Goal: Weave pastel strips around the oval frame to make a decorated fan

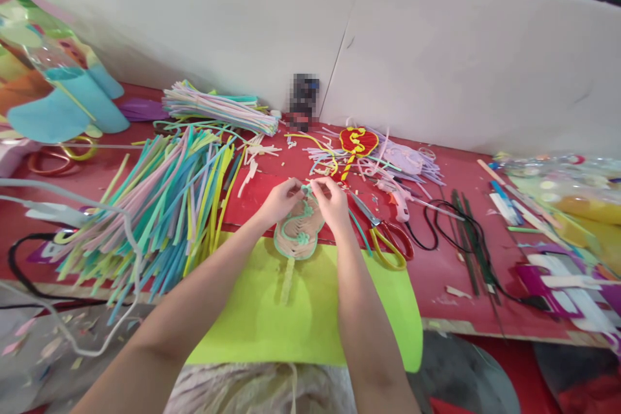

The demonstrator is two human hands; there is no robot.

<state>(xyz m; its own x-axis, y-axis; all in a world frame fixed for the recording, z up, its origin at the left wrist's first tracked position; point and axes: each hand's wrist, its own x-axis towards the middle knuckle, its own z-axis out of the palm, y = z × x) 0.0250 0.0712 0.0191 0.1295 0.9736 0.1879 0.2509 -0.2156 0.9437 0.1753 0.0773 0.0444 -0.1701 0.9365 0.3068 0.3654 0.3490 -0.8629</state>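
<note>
A fan-shaped craft piece (298, 239) of beige and mint-green pipe cleaners, with a pale yellow handle (288, 281), lies over the near edge of the table. My left hand (284, 198) pinches at its upper left edge, thumb and forefinger together. Opposite it, my right hand (330, 200) has its fingertips closed on the top of the piece, around a bit of mint-green pipe cleaner. The fingertips of both hands almost meet. Under the piece spreads a lime-green sheet (272, 330), reaching from the table onto the lap.
Loose pipe cleaners (179, 207) heap at the left, with a bundle (218, 110) behind. Scissors (388, 242), a pink glue gun (395, 199) and its black cord lie at the right. A red and yellow craft piece (358, 142) rests by the wall. Power strips (557, 284) sit far right.
</note>
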